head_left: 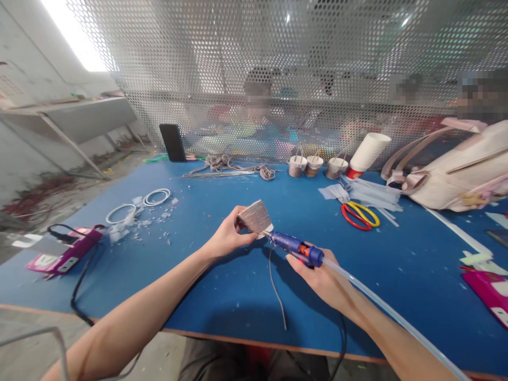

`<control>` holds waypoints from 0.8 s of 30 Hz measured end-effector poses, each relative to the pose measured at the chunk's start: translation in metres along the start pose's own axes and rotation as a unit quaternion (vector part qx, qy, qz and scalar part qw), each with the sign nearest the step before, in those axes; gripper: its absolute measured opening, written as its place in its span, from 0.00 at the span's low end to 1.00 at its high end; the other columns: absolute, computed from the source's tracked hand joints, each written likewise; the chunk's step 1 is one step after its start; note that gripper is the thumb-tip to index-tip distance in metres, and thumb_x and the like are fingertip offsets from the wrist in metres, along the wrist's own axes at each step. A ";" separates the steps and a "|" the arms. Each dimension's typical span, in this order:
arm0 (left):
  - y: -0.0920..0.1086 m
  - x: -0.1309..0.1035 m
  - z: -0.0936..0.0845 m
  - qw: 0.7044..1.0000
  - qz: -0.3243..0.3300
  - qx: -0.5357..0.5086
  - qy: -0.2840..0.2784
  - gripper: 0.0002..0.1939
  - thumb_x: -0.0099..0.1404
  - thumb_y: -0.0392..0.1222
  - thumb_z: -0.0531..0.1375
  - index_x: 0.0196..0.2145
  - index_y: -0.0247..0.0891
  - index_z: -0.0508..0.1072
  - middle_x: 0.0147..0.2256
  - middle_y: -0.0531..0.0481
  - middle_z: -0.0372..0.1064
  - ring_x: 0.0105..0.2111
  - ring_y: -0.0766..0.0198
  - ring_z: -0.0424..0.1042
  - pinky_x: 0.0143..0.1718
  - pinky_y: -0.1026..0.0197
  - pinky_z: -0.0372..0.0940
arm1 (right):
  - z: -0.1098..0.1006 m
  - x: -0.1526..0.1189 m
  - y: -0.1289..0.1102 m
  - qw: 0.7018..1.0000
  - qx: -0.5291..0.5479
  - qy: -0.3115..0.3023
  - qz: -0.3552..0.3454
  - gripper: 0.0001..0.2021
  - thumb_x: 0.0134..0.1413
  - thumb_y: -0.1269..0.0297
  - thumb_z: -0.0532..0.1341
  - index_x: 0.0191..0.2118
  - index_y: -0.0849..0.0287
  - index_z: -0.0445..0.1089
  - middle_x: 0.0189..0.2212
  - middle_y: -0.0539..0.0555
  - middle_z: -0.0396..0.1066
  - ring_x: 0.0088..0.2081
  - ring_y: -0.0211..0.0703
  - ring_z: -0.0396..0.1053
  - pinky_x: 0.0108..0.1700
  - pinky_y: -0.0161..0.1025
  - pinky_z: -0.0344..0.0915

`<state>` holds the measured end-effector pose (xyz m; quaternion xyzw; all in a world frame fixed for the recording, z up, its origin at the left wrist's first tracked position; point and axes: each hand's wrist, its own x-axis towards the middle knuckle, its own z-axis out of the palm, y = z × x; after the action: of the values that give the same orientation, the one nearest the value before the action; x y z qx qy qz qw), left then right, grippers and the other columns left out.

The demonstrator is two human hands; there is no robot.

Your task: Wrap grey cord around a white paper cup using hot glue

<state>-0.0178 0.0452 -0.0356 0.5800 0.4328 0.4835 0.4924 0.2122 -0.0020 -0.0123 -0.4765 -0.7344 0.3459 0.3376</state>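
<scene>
My left hand [230, 233] is closed around a paper cup [256, 216] wrapped in grey-brown cord, held tilted on its side above the table. A loose tail of the cord [277, 296] hangs from the cup toward the table's front edge. In my right hand [315, 272] is a blue hot glue gun [291, 244], its nozzle at the cup's white edge. A long clear glue stick [369, 293] sticks out of the gun's back end and runs along my right forearm. Whether the nozzle touches the cup I cannot tell.
On the blue table [206, 296], three cord-wrapped cups [297, 166] stand near stacked paper cups [369, 153]. Scissors [357, 216] lie by clear glue sticks [375, 193]. Cord bundles [222, 165], a phone [172, 143], white rings [156, 197], scraps and a bag [464, 164] surround the work area.
</scene>
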 end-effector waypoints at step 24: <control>0.000 0.000 -0.005 0.999 -0.013 -0.049 -0.003 0.29 0.45 0.40 0.71 0.44 0.38 0.66 0.43 0.46 0.70 0.46 0.56 0.70 0.52 0.52 0.62 | -0.025 0.024 0.017 0.943 0.282 -0.017 0.173 0.22 0.45 0.45 0.64 0.20 0.59 0.60 0.16 0.45 0.59 0.12 0.27 0.50 0.18 0.33 0.46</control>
<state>-0.0229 0.0464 -0.0354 0.5513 0.4146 0.4955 0.5279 0.2332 0.0301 -0.0087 -0.4754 -0.5186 0.6000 0.3809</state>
